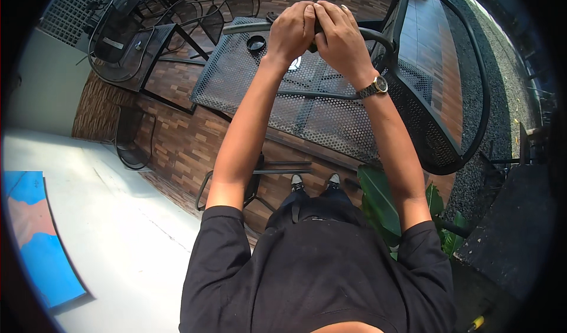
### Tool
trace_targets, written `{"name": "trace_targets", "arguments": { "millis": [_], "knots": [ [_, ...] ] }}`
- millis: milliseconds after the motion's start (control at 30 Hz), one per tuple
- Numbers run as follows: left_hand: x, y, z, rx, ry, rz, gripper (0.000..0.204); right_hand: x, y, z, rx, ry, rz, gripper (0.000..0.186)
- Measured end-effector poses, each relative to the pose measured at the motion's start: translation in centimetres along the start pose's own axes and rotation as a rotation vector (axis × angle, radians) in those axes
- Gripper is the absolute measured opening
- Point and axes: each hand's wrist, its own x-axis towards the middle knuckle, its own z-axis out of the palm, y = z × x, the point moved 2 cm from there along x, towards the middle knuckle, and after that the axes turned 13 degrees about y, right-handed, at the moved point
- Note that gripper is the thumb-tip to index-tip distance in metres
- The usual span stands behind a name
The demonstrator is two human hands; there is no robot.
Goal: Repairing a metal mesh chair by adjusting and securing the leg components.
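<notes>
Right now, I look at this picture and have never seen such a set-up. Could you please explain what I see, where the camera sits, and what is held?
There is no machine here, only a person's bare left hand and right hand, with a watch on the right wrist. The picture comes from a wide camera on the person's head, looking down, so straight edges bend near the rim. On the perforated metal table sits a round black dish; something white also shows there, too unclear to name. The hands are close together, fingers bent, over a dark thing. It is mostly hidden, so I cannot tell what it is or how firmly it is held.
</notes>
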Motion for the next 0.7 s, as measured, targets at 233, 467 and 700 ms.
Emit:
{"name": "trace_targets", "arguments": {
  "millis": [233,467,700],
  "knots": [
    [0.1,-2.0,0.9,0.384,-0.196,0.257,0.043,-0.4,3.4,1.2,0.02,-0.027,-0.07,0.027],
    [1.0,0.0,3.9,0.435,-0.192,0.029,0.056,-0.1,6.2,0.8,-0.053,-0.062,-0.021,0.021],
    [2.1,3.2,8.8,0.419,-0.254,-0.048,0.061,-0.3,11.5,-1.7,-0.009,-0.062,0.012,0.025]
  ]
}}
